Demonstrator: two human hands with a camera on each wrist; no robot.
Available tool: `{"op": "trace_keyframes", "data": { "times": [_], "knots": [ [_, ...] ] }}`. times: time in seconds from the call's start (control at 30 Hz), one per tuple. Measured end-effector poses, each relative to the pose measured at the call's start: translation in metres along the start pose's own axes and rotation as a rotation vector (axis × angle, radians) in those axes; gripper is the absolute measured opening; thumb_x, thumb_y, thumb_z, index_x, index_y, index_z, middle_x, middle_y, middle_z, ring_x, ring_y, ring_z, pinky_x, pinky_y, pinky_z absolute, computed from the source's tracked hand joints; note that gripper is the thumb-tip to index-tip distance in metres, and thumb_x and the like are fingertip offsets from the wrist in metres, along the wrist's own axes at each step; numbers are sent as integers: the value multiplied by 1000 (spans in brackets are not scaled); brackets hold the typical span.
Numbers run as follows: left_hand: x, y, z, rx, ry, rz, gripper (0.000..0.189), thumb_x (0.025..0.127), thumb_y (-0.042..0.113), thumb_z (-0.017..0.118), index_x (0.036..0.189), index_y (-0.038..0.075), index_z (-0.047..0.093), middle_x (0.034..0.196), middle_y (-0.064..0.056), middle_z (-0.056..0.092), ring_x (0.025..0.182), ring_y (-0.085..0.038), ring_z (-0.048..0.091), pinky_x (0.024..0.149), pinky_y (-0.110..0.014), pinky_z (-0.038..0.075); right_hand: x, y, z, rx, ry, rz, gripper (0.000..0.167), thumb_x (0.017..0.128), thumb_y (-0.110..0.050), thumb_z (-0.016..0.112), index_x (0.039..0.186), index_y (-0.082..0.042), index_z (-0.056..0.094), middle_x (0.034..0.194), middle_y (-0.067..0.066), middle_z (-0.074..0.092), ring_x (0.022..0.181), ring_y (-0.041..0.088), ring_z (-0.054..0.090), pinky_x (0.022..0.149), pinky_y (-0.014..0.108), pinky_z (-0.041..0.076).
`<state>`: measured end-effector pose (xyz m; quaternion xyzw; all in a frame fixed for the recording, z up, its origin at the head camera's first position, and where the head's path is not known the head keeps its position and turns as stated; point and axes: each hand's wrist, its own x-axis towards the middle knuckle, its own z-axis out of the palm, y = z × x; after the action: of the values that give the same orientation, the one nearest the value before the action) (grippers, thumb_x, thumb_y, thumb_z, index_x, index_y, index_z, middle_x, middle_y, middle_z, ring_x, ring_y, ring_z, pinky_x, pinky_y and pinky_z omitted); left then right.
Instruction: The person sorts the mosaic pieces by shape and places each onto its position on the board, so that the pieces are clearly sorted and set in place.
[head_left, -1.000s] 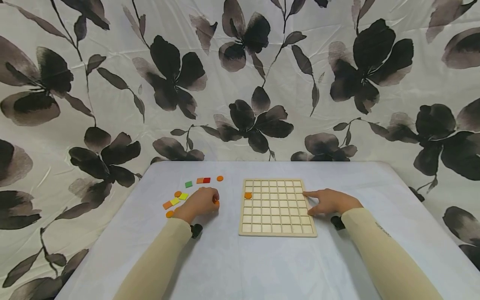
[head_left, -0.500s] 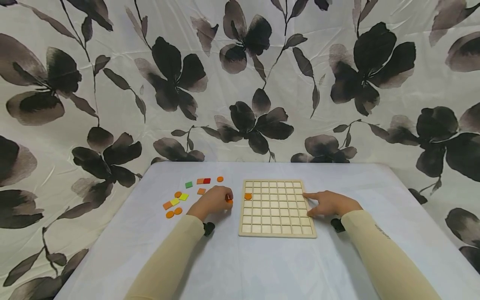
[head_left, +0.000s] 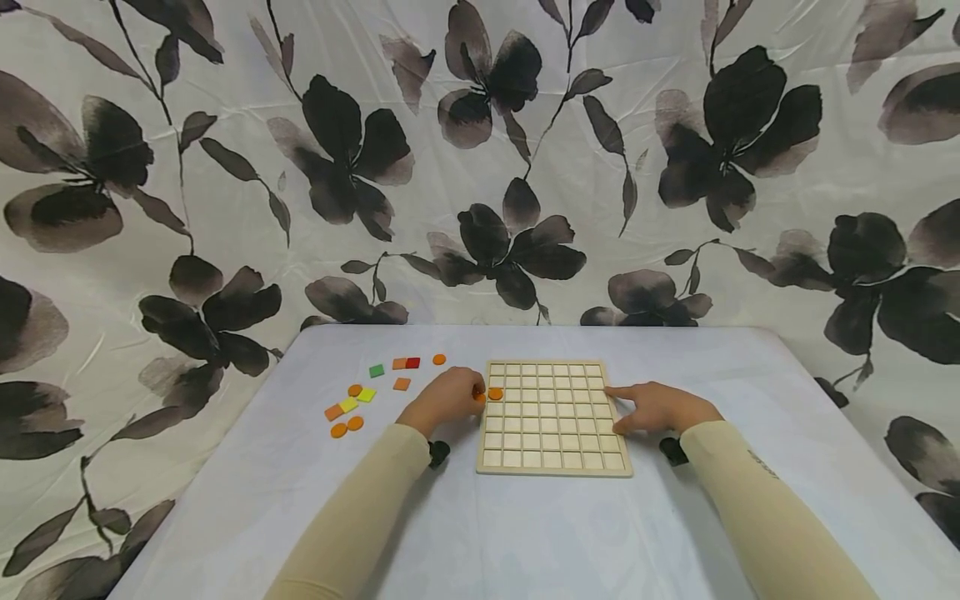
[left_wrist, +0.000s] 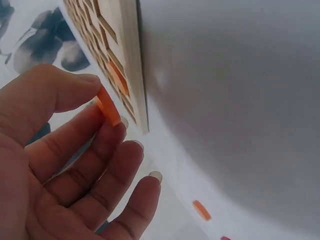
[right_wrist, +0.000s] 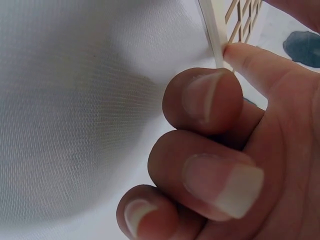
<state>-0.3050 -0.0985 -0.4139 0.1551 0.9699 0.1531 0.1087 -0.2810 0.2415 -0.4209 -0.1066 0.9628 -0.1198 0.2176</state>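
My left hand (head_left: 446, 397) pinches an orange disc (left_wrist: 110, 106) between thumb and fingertips, at the left edge of the wooden grid board (head_left: 553, 423). One orange disc (head_left: 495, 393) sits in a left-column cell of the board, just beside those fingertips. In the left wrist view the held disc is tilted on edge and apart from the board. My right hand (head_left: 667, 406) touches the board's right edge with a straight index finger and the thumb spread apart. Its other fingers (right_wrist: 205, 170) are curled in and hold nothing.
Left of the board lie loose pieces: a green square (head_left: 377, 371), a red square (head_left: 413, 363), a yellow square (head_left: 366, 395), several orange discs (head_left: 439, 359) and several orange squares (head_left: 402, 384). A white cloth covers the table (head_left: 540, 533); a flowered curtain (head_left: 600, 192) hangs behind.
My left hand has moved right with the orange disc, from among the loose pieces to the board's left edge. Pieces it had covered now show. The right hand and board stay put.
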Motion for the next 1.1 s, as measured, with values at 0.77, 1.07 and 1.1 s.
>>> {"op": "trace_keyframes", "data": {
  "times": [0.77, 1.07, 1.1],
  "knots": [
    [17, 27, 2, 46, 10, 106, 7, 85, 15, 67, 90, 10, 67, 83, 0, 61, 76, -15, 53, 71, -29, 45, 1, 3, 0, 8, -3, -1, 79, 83, -47, 68, 151, -26, 35, 149, 25, 40, 138, 47, 34, 106, 62, 33],
    [23, 30, 5, 77, 26, 134, 4, 85, 15, 67, 85, 11, 65, 81, 1, 59, 73, -14, 51, 67, -28, 43, 0, 3, 0, 13, 2, -10, 78, 83, -47, 67, 151, -26, 35, 148, 25, 40, 138, 47, 34, 105, 63, 33],
    [24, 31, 5, 77, 27, 138, 4, 86, 15, 67, 84, 11, 65, 81, 1, 59, 73, -14, 51, 67, -27, 43, 0, 4, 0, 12, 3, -11, 78, 83, -47, 67, 151, -26, 35, 148, 25, 40, 138, 47, 34, 105, 64, 32]
  ]
}}
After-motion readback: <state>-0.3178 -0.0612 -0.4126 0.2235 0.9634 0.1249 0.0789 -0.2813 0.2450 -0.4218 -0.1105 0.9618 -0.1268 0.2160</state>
